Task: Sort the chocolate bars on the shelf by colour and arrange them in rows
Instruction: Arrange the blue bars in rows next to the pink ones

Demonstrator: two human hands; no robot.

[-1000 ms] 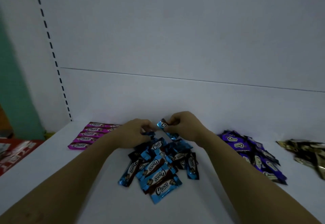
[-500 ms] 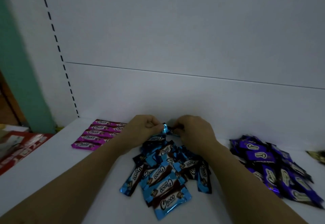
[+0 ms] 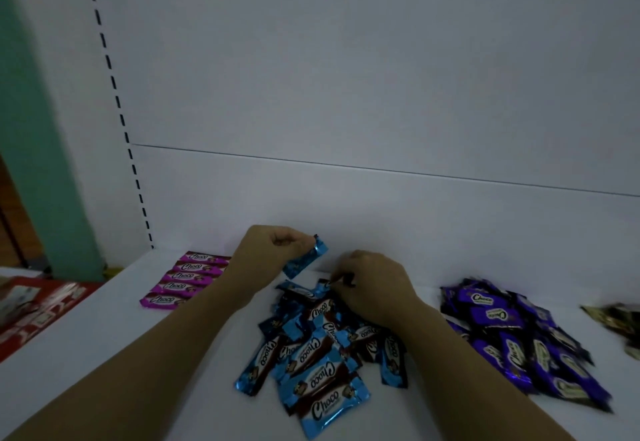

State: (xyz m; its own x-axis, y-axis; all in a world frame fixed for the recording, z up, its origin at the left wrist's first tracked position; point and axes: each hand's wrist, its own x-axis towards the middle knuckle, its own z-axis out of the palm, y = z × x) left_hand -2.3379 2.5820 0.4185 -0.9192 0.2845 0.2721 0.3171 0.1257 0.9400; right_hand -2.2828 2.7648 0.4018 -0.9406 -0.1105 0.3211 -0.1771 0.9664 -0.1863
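The shelf (image 3: 104, 354) is white and dimly lit, with a plain back panel (image 3: 346, 94) behind it. The pink row (image 3: 187, 281) lies finished near the back left corner. My left hand (image 3: 273, 250) is up by the back edge, and its fingers (image 3: 304, 243) are clenched on one end of a blue bar (image 3: 306, 257) that hangs tilted just above the shelf. My right hand (image 3: 374, 285) is curled over the far end of the blue pile (image 3: 311, 354) in the middle, fingers nipping what I take to be the tip of a second bar (image 3: 323, 286). I judge the foil slick, so a bar held by one end could swing loose and drop back into the pile. The bars overlap, and tugging one out from under the rest may drag the whole pile toward the front edge, where the nearest bars already sit close enough to slide off. My right forearm runs just beside the purple heap (image 3: 502, 319), so a careless sweep would push purple into blue, and in this gloom those two colours are easy to confuse. Starting the blue row too close to the pink one could knock it crooked. The gold wrappers (image 3: 613, 316) at the right edge lie well apart from my arms.
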